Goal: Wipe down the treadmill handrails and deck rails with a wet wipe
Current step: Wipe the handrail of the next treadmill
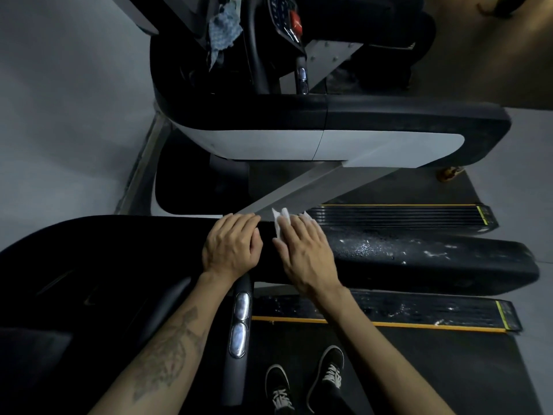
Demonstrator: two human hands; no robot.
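A black padded handrail (419,259) of the treadmill runs left to right across the middle of the view. My right hand (305,250) lies flat on top of it with straight fingers, pressing a white wet wipe (281,218) against the rail; the wipe sticks out past my fingertips. My left hand (232,245) rests on the same rail just to the left, fingers bent over its far edge. Wet streaks and white specks show on the rail to the right of my hands. The deck rail (404,310) with a yellow line lies below.
A second treadmill's black and white handrail (329,127) stands beyond, with its ribbed deck rail (398,215) underneath. A blue cloth (223,31) hangs on the far console. Metal pulse sensors (241,322) sit on a grip near my left wrist. My shoes (305,381) stand on the belt.
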